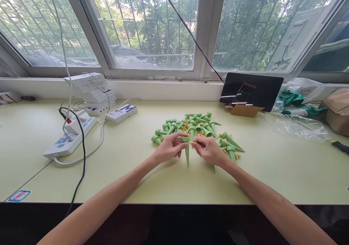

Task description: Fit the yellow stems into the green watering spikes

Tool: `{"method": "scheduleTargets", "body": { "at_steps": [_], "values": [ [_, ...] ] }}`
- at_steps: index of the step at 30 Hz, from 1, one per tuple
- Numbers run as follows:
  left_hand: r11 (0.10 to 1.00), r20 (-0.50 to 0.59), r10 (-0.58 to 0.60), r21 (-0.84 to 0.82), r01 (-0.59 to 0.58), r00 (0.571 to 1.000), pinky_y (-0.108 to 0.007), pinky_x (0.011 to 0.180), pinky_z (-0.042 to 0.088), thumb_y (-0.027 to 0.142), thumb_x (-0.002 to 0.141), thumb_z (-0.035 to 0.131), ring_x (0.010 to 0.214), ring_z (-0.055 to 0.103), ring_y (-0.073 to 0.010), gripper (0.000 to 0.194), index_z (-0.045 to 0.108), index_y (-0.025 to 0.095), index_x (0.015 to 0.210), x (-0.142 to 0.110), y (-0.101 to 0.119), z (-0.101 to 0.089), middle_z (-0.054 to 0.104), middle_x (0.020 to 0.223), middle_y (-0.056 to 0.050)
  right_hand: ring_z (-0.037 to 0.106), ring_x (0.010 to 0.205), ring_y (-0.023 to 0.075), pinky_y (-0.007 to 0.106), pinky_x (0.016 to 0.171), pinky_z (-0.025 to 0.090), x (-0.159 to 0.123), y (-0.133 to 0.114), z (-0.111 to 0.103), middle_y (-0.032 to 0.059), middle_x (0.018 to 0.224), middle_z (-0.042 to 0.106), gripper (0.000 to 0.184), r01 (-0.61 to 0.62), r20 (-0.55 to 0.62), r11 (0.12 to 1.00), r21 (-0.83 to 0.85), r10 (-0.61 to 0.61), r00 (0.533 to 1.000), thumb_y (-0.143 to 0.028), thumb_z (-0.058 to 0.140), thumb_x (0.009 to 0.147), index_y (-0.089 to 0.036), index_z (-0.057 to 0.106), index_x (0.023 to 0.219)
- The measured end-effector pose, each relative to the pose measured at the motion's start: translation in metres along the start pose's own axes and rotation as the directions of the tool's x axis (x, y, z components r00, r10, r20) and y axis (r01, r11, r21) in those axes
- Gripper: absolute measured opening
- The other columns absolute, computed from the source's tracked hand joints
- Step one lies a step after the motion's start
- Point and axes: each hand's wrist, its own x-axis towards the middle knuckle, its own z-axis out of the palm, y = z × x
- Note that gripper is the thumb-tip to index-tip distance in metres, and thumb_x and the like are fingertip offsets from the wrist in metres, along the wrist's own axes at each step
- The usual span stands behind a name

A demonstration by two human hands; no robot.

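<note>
A pile of green cone-shaped plastic spikes (201, 126) with small yellow parts among them lies on the pale green table (136, 172). My left hand (170, 147) pinches the wide top of one green spike (187, 152), which points down toward me. My right hand (208, 150) is closed in a pinch just right of that spike's top, its fingertips at the rim; what it pinches is too small to name. Another spike tip shows below my right hand.
A white power strip (69, 137) with plugged cables lies at the left, with stacked white boxes (91, 88) and a flat white box (121, 113) behind it. A dark tablet (251, 90) leans on a cardboard box at the right. Plastic bags (297, 106) lie far right.
</note>
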Motion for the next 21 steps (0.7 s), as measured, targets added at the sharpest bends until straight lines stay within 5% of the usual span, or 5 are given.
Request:
{"method": "scheduleTargets", "body": {
  "at_steps": [8,21],
  "values": [
    [0.963,-0.091,0.159,0.234,-0.134,0.983,-0.024,0.053,0.046,0.037,0.088,0.060,0.048,0.052,-0.0102,0.033,0.060,0.019,0.116,-0.0039,0.0040,0.0066,0.052,0.058,0.005,0.043,0.046,0.0110,0.025,0.049,0.036,0.0001,0.0005,-0.0008,-0.0037,0.049,0.048,0.034,-0.100,0.049,0.986,0.137,0.094,0.994,-0.037,0.047,0.095,-0.020,0.044,0.065],
    [0.985,0.013,-0.092,-0.143,0.093,0.996,-0.020,0.043,0.042,0.049,0.082,0.067,0.046,0.057,-0.0103,0.049,0.058,0.012,0.112,0.0001,0.0017,0.0005,0.065,0.066,-0.002,0.035,0.051,0.0106,0.026,0.052,0.029,-0.0006,0.0008,0.0021,-0.0039,0.055,0.044,0.035,0.048,-0.009,0.998,-0.027,-0.048,0.999,-0.032,0.047,0.096,-0.019,0.045,0.063]
  ]
}}
